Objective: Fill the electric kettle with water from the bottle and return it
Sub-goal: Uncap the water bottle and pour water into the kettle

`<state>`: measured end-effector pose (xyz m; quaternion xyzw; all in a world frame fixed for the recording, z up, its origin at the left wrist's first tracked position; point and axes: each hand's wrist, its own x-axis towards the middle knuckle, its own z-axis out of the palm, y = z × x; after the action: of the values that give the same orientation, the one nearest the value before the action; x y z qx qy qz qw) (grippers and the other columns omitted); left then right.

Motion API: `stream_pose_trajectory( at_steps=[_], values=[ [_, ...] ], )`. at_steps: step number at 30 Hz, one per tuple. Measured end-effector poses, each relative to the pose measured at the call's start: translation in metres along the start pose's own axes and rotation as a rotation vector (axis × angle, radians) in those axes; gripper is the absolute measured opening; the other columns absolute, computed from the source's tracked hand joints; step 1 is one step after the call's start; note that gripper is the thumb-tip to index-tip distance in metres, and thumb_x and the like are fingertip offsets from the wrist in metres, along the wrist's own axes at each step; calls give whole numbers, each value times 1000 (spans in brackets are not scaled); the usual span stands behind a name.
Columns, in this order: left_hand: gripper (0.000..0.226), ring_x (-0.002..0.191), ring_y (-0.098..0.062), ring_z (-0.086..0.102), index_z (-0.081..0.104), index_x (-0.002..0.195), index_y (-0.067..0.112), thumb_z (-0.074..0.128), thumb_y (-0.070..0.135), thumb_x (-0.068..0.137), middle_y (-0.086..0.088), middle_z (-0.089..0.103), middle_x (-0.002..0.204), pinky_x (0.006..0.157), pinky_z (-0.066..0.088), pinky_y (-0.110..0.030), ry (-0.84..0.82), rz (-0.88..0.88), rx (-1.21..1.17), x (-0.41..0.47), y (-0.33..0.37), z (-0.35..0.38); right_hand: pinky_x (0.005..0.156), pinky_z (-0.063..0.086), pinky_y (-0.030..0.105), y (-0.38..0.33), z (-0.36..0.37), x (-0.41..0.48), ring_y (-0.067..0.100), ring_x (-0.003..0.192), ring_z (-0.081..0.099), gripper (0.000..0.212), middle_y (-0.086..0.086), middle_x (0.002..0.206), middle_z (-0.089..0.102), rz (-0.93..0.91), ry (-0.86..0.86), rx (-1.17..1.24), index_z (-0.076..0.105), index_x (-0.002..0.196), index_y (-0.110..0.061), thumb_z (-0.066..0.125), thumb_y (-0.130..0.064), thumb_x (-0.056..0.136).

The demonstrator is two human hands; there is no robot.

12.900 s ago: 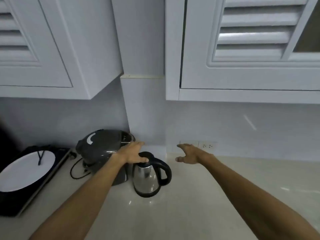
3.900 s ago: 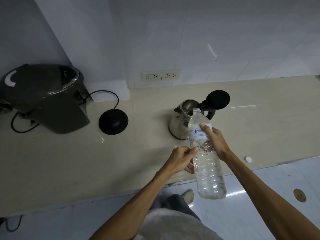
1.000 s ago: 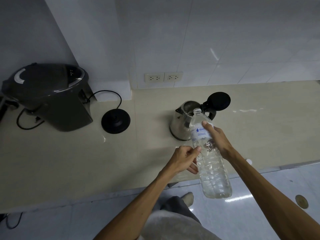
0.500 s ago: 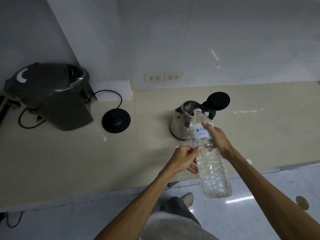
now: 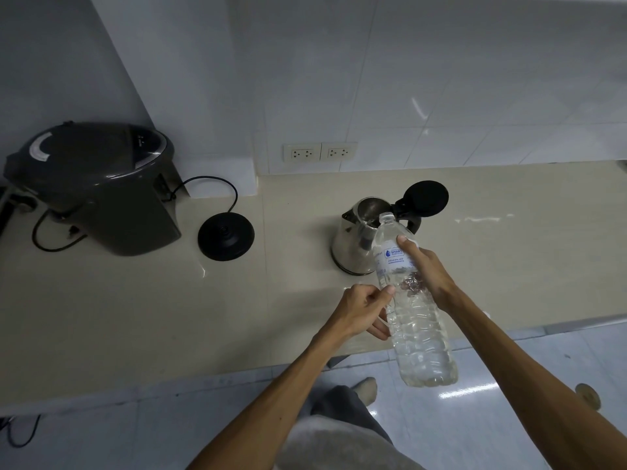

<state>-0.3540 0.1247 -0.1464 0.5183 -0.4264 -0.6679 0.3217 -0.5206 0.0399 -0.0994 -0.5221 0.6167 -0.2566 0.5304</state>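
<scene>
A steel electric kettle (image 5: 353, 245) stands on the beige counter (image 5: 135, 317) with its black lid (image 5: 425, 198) flipped open. Its round black base (image 5: 226, 236) lies to the left, apart from it. A clear plastic water bottle (image 5: 415, 320) with no cap is tilted, its mouth at the kettle's opening. My right hand (image 5: 425, 269) grips the bottle at its label. My left hand (image 5: 364, 310) rests against the bottle's left side, thumb on the plastic and fingers curled.
A dark grey thermo pot (image 5: 98, 184) with a cord stands at the left against the wall. Two wall sockets (image 5: 320, 152) sit behind the counter. A small white cap (image 5: 486, 313) lies near the counter's front edge. Below is tiled floor with a round drain (image 5: 588, 396).
Almost nothing has moved in the last second; the bottle stays tilted at the kettle's mouth with both hands in the same hold. Much earlier the kettle stood beside the thermo pot.
</scene>
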Motion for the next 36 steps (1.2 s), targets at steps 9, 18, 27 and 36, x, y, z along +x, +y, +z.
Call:
stream_pose_trajectory(
  at_steps=[9, 18, 27, 36],
  values=[
    [44, 64, -37, 79, 67, 94, 9, 61, 51, 102, -9, 77, 74, 57, 66, -39, -1, -9, -7, -1, 4, -1, 70, 59, 34, -2, 0, 2, 28, 76, 79, 75, 15, 90, 81, 10, -25, -12, 75, 103, -6, 53, -76, 87],
    [44, 67, -39, 79, 67, 98, 8, 60, 50, 103, -7, 77, 73, 59, 67, -42, -17, -10, -12, 1, 4, -3, 71, 60, 35, -3, 0, 4, 31, 78, 79, 78, 16, 90, 81, 27, -47, -9, 75, 103, -5, 52, -77, 86],
    [49, 68, -40, 79, 68, 98, 4, 61, 52, 102, -23, 78, 84, 61, 67, -45, -15, -11, 0, 4, 4, -2, 68, 60, 34, -2, -1, 6, 28, 74, 79, 77, 16, 88, 81, 39, -48, -14, 76, 102, -5, 52, -76, 86],
    [45, 68, -40, 80, 67, 96, 9, 60, 53, 102, -17, 79, 81, 63, 67, -46, -12, -13, 20, 6, 3, -2, 66, 60, 32, 1, -2, 11, 28, 75, 79, 73, 16, 90, 80, 39, -57, -21, 74, 105, -4, 49, -71, 94]
  ],
)
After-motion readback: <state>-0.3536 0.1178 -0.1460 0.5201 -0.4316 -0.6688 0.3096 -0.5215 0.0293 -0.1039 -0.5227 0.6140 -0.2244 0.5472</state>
